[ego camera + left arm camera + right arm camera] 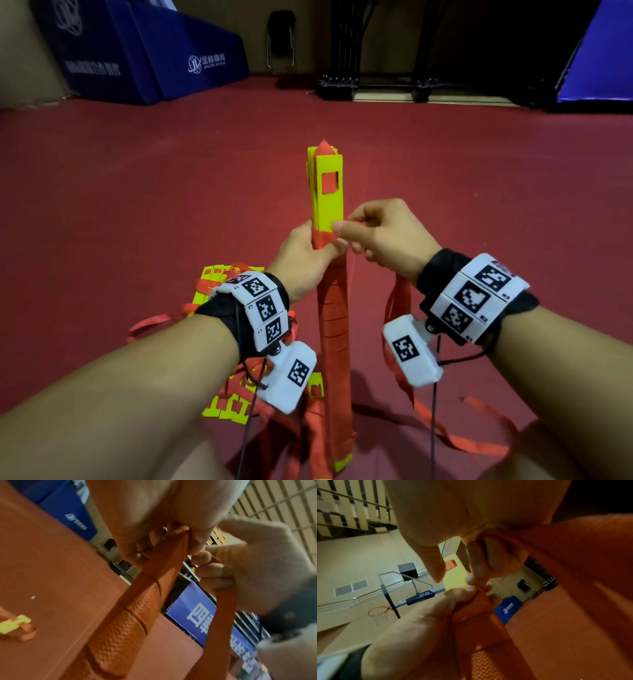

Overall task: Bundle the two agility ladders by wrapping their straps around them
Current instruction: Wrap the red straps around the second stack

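A stack of yellow rungs (328, 192) stands upright on the red floor, most of its lower length wound in red strap (334, 325). My left hand (310, 255) grips the bundle at the top of the wound part. My right hand (373, 236) pinches the loose red strap against the bundle's right side; its tail (399, 301) hangs down under that wrist. In the left wrist view the wound strap (137, 609) runs up into my left hand (154, 534). A second ladder (226, 342), yellow rungs and red straps, lies loose on the floor behind my left wrist.
Loose red strap (479, 431) trails over the floor at the lower right. Blue padded mats (144, 58) stand at the back left, a dark metal rack base (373, 89) at the back centre, a folding chair (281, 37) by the wall.
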The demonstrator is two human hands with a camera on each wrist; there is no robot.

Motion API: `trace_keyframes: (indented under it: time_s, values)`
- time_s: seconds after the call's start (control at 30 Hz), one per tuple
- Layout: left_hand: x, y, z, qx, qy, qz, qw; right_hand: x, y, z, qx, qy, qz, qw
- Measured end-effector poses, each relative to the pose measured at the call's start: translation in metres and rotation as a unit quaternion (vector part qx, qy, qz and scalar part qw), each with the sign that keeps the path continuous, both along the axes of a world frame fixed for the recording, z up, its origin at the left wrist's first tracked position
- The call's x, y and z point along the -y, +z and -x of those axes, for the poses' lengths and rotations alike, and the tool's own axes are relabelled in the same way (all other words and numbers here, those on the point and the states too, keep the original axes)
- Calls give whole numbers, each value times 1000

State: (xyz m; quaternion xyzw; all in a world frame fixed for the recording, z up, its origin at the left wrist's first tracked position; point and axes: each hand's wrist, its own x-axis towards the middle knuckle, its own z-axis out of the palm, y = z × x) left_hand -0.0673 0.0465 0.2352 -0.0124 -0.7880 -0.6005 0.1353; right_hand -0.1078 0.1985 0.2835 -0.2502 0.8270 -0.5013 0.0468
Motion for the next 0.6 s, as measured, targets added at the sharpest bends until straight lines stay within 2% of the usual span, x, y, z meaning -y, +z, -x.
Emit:
trace_keyframes:
  time_s: [0.1,0.27,0.6]
  values:
    - [-8,3,-3,2,6,31,1000,2,-2,-1,-88,-47,-76,992]
    - [-9,3,-2,17,-43,5,999,0,0,2,-144,-44,-113,982]
    - [7,-1,-2,-11,-73,35,997,-2,0,8,-113,-63,-98,987]
